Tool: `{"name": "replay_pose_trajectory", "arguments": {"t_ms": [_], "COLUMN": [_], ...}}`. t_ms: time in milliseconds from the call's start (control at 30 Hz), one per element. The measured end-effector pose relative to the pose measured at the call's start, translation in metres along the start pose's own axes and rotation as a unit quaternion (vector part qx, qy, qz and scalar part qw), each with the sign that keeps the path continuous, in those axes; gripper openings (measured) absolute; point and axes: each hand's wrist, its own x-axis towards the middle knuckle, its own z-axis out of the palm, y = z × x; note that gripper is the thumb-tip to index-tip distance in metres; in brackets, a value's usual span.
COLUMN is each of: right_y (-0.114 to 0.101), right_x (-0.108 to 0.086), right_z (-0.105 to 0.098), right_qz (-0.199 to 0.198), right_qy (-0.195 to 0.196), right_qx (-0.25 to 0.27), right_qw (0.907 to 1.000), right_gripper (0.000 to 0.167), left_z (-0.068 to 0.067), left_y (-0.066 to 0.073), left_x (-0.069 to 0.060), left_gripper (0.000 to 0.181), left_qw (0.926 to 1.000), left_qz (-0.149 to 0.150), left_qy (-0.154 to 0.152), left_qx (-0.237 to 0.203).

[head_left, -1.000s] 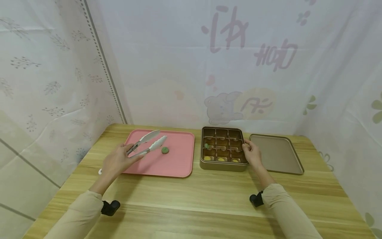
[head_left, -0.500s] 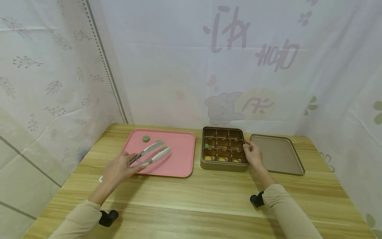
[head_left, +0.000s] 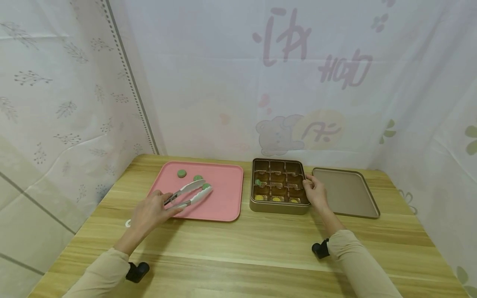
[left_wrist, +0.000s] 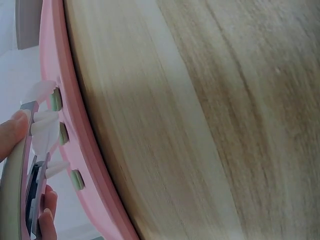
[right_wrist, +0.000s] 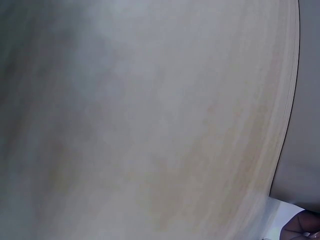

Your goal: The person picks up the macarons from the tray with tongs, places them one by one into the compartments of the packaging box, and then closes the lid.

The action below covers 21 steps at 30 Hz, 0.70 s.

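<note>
My left hand (head_left: 150,213) holds metal tongs (head_left: 201,195) with white scalloped tips, spread over the pink tray (head_left: 223,209). Between the tips lies one green macaron (head_left: 206,186); whether they touch it I cannot tell. Another green macaron (head_left: 198,178) is just behind the far tip, a third (head_left: 181,173) near the tray's back left. In the left wrist view, thumb and fingers (left_wrist: 47,215) sit on either side of the tongs. My right hand (head_left: 315,191) grips the right rim of a bronze tin (head_left: 279,207). Yellow pieces fill its front row; a green one sits middle-left.
The tin's flat lid (head_left: 348,192) lies on the wooden table (head_left: 223,256) to the right of the tin. Printed cloth (head_left: 208,82) hangs behind and at both sides. The tin has a compartmented plastic insert (head_left: 277,174).
The left hand has brought the tongs down and forward over the tray, their tips now on either side of a green macaron. The right hand stays on the tin's rim.
</note>
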Motion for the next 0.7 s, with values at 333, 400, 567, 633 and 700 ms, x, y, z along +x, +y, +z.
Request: {"name": "replay_pose_trajectory", "arguments": {"t_ms": [333, 400, 567, 633, 700], "right_y": [-0.0010, -0.0010, -0.0005, -0.0005, -0.0007], "right_x": [-0.0009, -0.0014, -0.0010, -0.0009, -0.0009], "right_z": [0.0007, 0.0008, 0.0013, 0.0014, 0.0012], "right_qz": [0.000, -0.001, 0.004, 0.006, 0.006], "right_qy": [0.005, 0.006, 0.005, 0.003, 0.003], "right_qx": [0.003, 0.001, 0.001, 0.002, 0.002], "right_qw": [1.0000, 1.0000, 1.0000, 1.0000, 1.0000], "right_gripper": [0.041, 0.041, 0.042, 0.043, 0.043], "left_z": [0.0007, 0.0008, 0.0006, 0.0007, 0.0008], "left_y": [0.0020, 0.0026, 0.0033, 0.0032, 0.0032], "left_x": [0.0026, 0.0028, 0.0033, 0.0030, 0.0026], "left_gripper": [0.043, 0.044, 0.052, 0.054, 0.055], "left_qw": [0.9999, 0.9999, 1.0000, 1.0000, 1.0000], "left_qz": [0.008, 0.009, 0.004, 0.003, 0.004], "left_qy": [0.008, 0.008, 0.007, 0.006, 0.006], "left_qx": [0.010, 0.010, 0.004, 0.004, 0.005]}}
